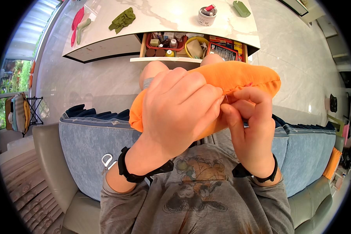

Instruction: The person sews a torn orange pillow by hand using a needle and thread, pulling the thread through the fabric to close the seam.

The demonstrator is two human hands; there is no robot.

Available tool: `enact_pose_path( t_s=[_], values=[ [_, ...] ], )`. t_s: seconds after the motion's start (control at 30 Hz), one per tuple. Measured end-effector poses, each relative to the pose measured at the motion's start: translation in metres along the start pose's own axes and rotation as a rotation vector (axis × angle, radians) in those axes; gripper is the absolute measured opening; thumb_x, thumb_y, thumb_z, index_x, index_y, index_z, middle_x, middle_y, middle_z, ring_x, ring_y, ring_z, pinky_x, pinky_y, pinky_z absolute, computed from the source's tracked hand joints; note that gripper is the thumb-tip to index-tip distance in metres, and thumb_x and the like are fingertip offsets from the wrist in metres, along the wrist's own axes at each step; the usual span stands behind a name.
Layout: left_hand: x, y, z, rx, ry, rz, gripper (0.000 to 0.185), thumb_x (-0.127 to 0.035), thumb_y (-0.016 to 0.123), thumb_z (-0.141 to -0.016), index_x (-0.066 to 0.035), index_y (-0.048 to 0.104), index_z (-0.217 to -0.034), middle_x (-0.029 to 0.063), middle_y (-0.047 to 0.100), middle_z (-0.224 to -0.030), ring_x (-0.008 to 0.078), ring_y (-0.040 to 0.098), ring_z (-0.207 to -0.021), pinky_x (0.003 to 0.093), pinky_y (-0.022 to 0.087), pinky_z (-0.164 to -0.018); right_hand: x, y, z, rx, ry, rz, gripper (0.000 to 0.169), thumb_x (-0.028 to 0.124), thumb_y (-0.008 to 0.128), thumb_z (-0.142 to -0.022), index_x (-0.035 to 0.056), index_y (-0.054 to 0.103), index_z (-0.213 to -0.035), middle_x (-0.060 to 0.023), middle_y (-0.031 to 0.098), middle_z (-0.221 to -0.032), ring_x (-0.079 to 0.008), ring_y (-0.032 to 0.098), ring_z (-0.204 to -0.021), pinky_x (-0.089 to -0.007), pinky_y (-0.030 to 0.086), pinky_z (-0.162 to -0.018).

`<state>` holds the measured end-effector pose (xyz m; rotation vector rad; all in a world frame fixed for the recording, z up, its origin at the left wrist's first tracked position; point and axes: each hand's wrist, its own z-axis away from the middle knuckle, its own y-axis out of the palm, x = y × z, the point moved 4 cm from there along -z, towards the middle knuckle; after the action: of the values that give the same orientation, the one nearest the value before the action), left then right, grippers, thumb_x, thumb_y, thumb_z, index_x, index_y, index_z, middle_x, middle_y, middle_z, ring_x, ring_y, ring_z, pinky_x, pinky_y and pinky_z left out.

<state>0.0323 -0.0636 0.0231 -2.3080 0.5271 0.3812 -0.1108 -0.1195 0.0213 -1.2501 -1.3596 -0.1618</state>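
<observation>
An orange cushion [237,74] lies across my lap, with a stitched seam along its right part and a small pink-red mark on that seam. My left hand [178,102] is closed over the cushion's middle, pinching the fabric at the seam. From these fingertips a thin sewing needle [227,99] slants down towards the thumb of my right hand [250,114]. The right thumb and a bent finger meet around the needle's lower end, while the right index finger rests near the seam. Any thread on the needle is too fine to make out.
White-handled scissors [107,159] lie on the blue sofa cover [87,146] by my left forearm. Ahead, an open drawer [166,59] holds baskets, bottles and boxes. On the marble-patterned table [166,14] are a tub of thread spools [207,20], a green cloth [122,20], brushes [77,22] and a green box [241,9].
</observation>
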Motion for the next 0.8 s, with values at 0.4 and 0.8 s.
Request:
enact_pose_path(
  t_s=[0.4,0.8],
  values=[
    [-0.001,0.003,0.0,-0.013,0.027,0.054,0.017,-0.009,0.078,-0.069,-0.011,0.066,-0.081,0.0008,0.053,-0.078,0.0217,0.053,-0.071,0.0376,0.041,-0.063,0.017,-0.019,-0.009,0.172,-0.122,0.364,0.031,-0.006,0.073,-0.083,0.0047,0.059,-0.109,-0.0083,0.07,-0.096,-0.0259,0.068,-0.082,-0.0331,0.053,-0.073],
    [-0.004,-0.004,0.0,0.02,0.031,0.03,0.015,-0.007,0.078,-0.073,-0.01,0.064,-0.079,0.0024,0.055,-0.077,0.0241,0.053,-0.068,0.0383,0.042,-0.062,0.012,-0.032,-0.078,0.513,-0.255,0.083,0.011,0.01,0.071,-0.086,-0.0006,0.07,-0.088,-0.0105,0.069,-0.105,-0.0269,0.063,-0.1,-0.0349,0.051,-0.088]
  ],
)
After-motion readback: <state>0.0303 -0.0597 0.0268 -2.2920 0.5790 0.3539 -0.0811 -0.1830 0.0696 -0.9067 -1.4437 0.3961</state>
